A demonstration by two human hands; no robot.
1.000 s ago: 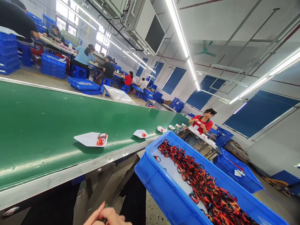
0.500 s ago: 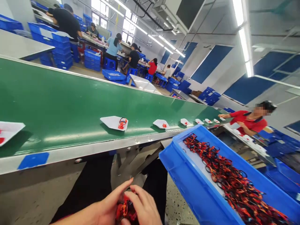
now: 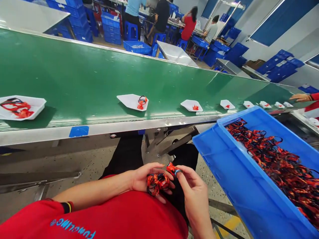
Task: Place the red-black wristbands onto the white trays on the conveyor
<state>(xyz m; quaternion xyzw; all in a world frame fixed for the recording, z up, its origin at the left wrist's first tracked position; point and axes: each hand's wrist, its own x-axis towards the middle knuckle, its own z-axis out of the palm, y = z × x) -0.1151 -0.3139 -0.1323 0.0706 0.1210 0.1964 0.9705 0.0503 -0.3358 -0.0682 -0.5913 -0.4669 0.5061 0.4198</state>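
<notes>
A bundle of red-and-black woven bands (image 3: 157, 183) is cradled in the partly closed left grip (image 3: 146, 181), at lower centre of the frame. A single loop (image 3: 172, 169) is clamped at the fingertips of the right grip (image 3: 193, 189). The bands are judged light, soft and prone to tangling (hold one loop, not the mass). A blue crate (image 3: 231, 176) of loose bands (image 3: 271, 162) stands at right.

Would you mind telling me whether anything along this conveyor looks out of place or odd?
Nothing looks spilled, but a patch of blue tape sits on the conveyor's steel edge, like a makeshift marker. The red-and-black bands in the leftmost white tray also lie spread out, unlike the tight bundles elsewhere.
</notes>
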